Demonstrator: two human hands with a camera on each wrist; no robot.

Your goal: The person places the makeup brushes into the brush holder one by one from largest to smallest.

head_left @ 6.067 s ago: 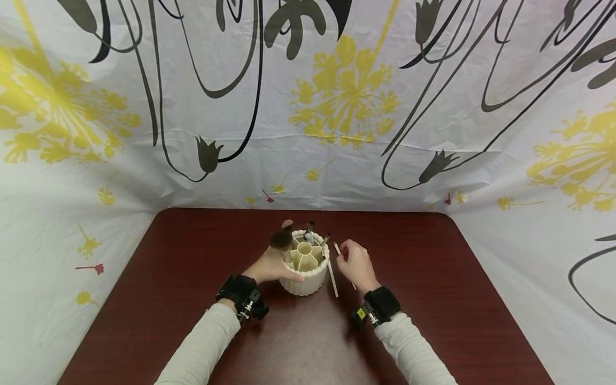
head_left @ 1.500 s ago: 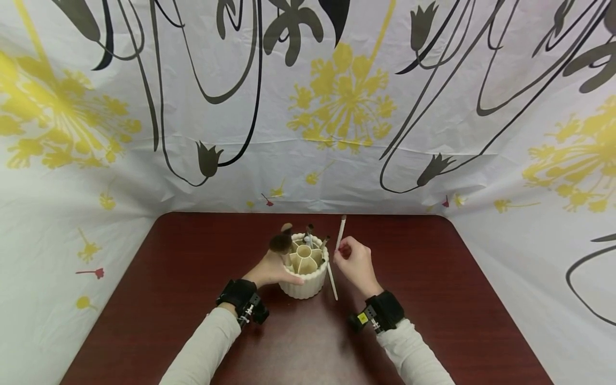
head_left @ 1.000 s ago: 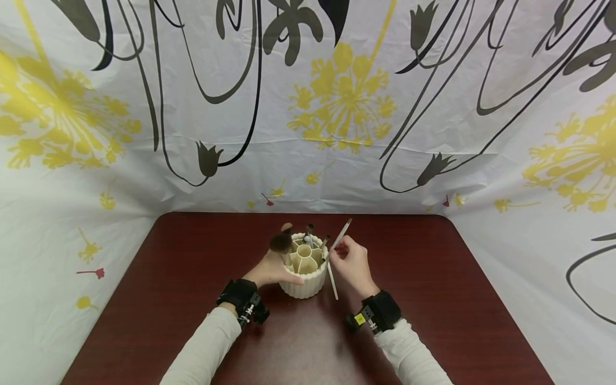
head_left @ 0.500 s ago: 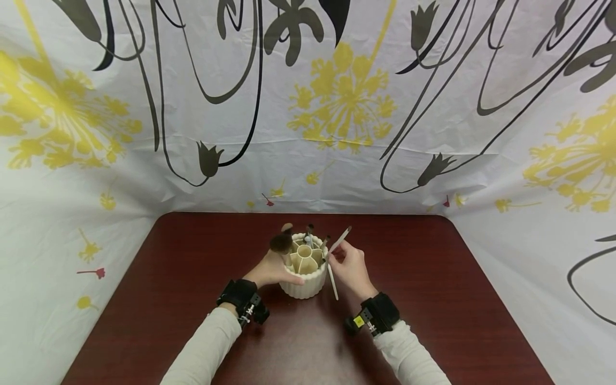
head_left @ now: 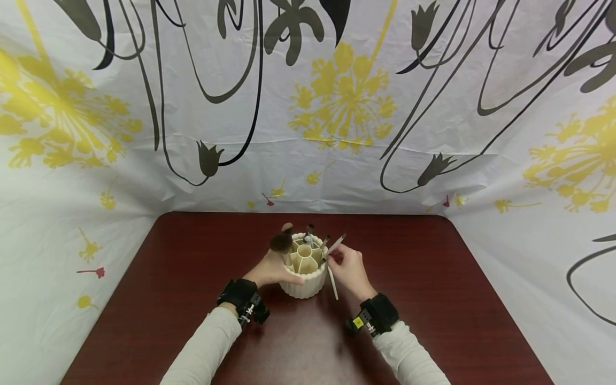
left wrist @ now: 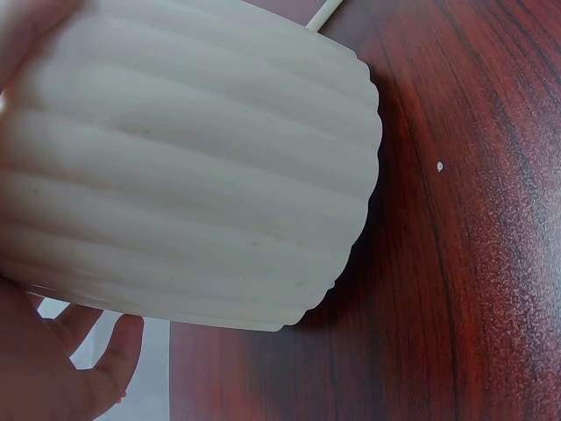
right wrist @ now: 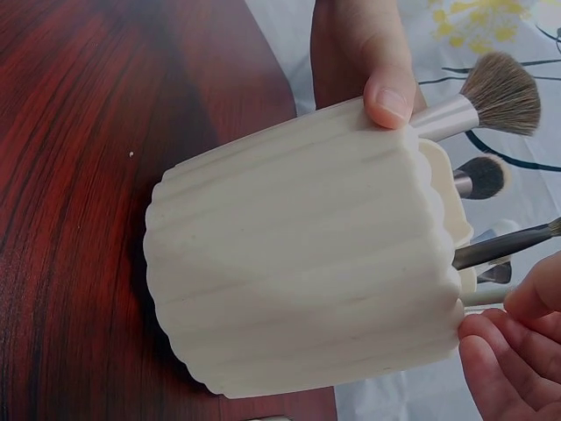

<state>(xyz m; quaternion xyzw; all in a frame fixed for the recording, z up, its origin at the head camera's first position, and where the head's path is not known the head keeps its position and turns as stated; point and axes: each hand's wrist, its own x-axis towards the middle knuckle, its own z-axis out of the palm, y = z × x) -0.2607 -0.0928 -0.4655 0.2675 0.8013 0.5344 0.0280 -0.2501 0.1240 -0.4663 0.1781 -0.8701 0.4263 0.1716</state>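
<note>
My left hand (head_left: 270, 268) grips a cream fluted makeup brush holder (head_left: 302, 289) from the left, thumb near the front of its rim. Inside, the holder has a round centre tube and several compartments; several makeup brushes stand in it, including a big fluffy one (head_left: 281, 242). At the right side of the rim, my right hand (head_left: 350, 270) pinches a thin pale makeup brush (head_left: 336, 244), tilted with bristles up and to the right. Its lower end is at the rim; how deep it sits inside is hidden. The right wrist view shows the pinching fingers (right wrist: 517, 351) right beside the rim.
Another thin pale stick (head_left: 333, 284), like a brush handle, lies on the dark red wooden table (head_left: 231, 230) against the holder's right side. A white sheet with yellow and grey flowers (head_left: 346, 101) hangs behind and around the table.
My right hand has lifted the thin brush off the table, moved it left to the holder's rim and tilted it. Its bristle end has since sunk slightly. The left hand and holder stay put.
</note>
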